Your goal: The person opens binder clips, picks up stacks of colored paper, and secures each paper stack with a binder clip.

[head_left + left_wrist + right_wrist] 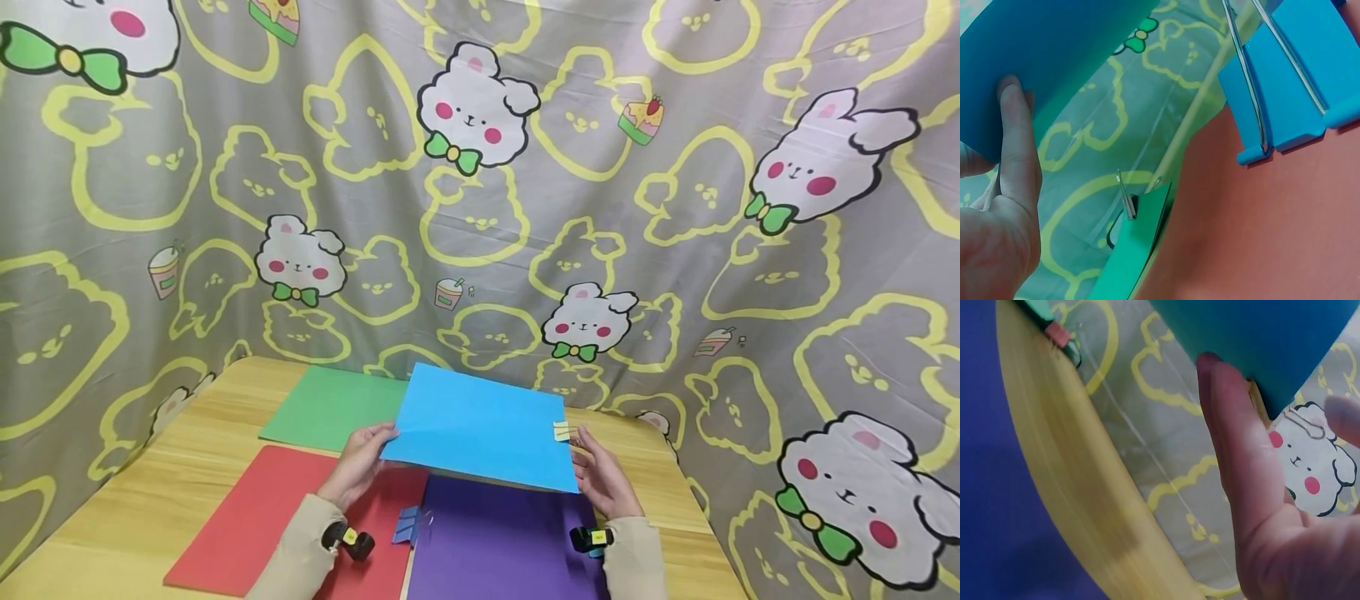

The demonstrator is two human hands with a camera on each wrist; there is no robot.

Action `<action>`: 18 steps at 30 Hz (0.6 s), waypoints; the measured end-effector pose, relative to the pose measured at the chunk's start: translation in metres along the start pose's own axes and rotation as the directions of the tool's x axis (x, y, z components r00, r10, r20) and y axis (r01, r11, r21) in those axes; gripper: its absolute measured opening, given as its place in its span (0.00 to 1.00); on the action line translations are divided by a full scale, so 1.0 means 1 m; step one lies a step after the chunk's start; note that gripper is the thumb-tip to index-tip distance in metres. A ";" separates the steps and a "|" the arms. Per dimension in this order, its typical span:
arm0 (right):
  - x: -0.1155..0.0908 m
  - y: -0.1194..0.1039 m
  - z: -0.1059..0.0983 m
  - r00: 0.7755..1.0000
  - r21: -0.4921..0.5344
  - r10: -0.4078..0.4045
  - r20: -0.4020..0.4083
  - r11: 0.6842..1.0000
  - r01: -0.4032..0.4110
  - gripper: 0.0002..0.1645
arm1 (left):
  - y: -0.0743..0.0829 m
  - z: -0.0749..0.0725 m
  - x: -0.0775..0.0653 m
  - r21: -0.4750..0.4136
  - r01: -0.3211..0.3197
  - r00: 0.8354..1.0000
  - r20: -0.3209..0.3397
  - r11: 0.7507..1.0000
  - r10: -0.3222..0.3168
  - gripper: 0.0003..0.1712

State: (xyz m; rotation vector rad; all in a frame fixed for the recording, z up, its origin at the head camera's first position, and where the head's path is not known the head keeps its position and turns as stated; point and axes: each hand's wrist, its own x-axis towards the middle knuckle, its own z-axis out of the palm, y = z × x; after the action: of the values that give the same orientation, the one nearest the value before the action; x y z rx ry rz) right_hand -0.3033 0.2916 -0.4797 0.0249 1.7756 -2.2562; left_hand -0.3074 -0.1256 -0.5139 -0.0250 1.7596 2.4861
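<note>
A light blue card sheet [480, 425] is held up above the table, tilted. My left hand [358, 462] pinches its left edge, thumb on top and fingers underneath. At the right edge my right hand [606, 479] supports it; in the right wrist view its straight fingers [1241, 437] touch the underside, and the thumb stands away from the sheet. A yellow binder clip [562, 431] grips that right edge beside the hand, with its wire handles sticking outward. Below the blue sheet lies a purple sheet [502, 542], partly covered from view.
On the wooden table [112, 517] lie a red sheet [247, 508] at the left and a green sheet [337, 406] behind it. A blue binder clip [405, 526] sits at the red sheet's right edge. A patterned curtain [480, 333] hangs behind the table.
</note>
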 end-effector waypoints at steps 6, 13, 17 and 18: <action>-0.003 0.000 0.008 0.997 0.050 -0.050 0.064 0.998 0.046 0.12 | 0.001 -0.001 -0.001 -0.013 -0.004 1.000 0.019 1.000 0.005 0.28; 0.000 0.004 0.016 0.996 0.075 -0.087 0.014 0.993 0.086 0.08 | 0.003 -0.003 -0.002 0.002 -0.005 0.999 0.035 1.000 0.005 0.27; 0.001 0.004 0.018 0.996 0.054 -0.067 0.057 0.996 0.064 0.14 | 0.004 -0.003 -0.004 0.025 -0.007 1.000 0.030 1.000 0.006 0.25; 0.001 0.004 0.018 0.996 0.054 -0.063 0.067 0.997 0.059 0.15 | 0.004 -0.002 -0.004 0.030 -0.007 1.000 0.025 1.000 0.007 0.24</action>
State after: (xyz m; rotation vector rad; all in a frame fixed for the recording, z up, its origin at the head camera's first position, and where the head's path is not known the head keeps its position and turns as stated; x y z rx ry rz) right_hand -0.3005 0.2737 -0.4792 -0.0966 1.7042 -2.3163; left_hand -0.3035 -0.1295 -0.5105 0.0139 1.7900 2.4537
